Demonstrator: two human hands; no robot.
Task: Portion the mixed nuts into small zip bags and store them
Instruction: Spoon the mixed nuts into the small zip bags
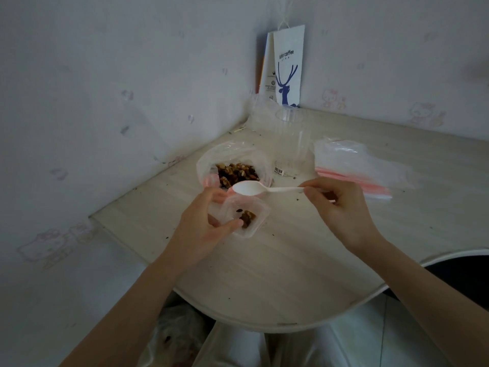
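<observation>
The left hand (203, 223) pinches the small zip bag (255, 207) at its top and holds it open, near the middle of the table (291, 260). A few nuts sit inside. The right hand (341, 210) curls round the handle of a white spoon (254, 188); its scoop is empty, just above the small bag. The big bag of mixed nuts (235, 173) lies open by the table's left edge. The little bag looks thin, light and floppy, so I think it is best held by its rim.
</observation>
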